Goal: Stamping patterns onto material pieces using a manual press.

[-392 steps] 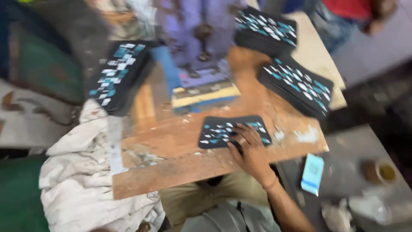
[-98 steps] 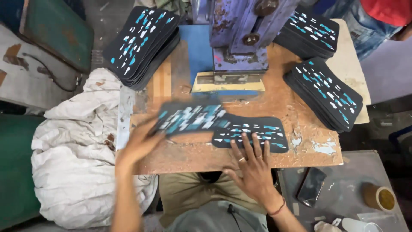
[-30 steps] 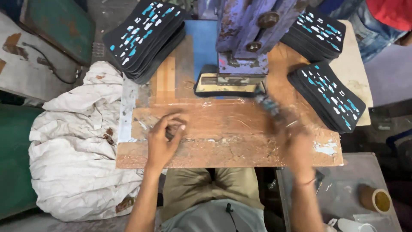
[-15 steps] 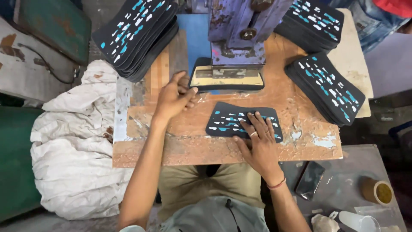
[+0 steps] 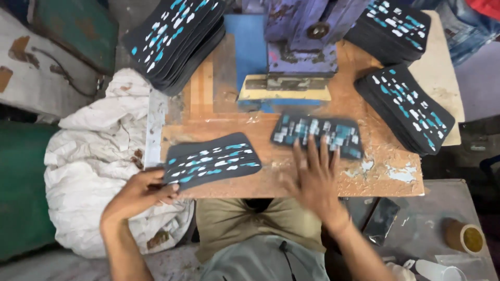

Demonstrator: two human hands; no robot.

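Matt black patterned sheets [image 5: 211,162] lie on a scuffed wooden table [image 5: 312,179].

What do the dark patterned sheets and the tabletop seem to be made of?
Dark flat sheet with blue and white dashes, in the left hand: probably matte rubber or foam; it looks thin and stacks flat. Brown tabletop: seemingly wood, with a worn, scuffed, patchy surface.

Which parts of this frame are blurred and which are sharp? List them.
Head view: the right hand and the dark patterned sheet under its fingers are smeared by motion; the left hand and the sheet it grips are sharper; the stacks and wooden bench look crisp; lighting is flat, without glare.
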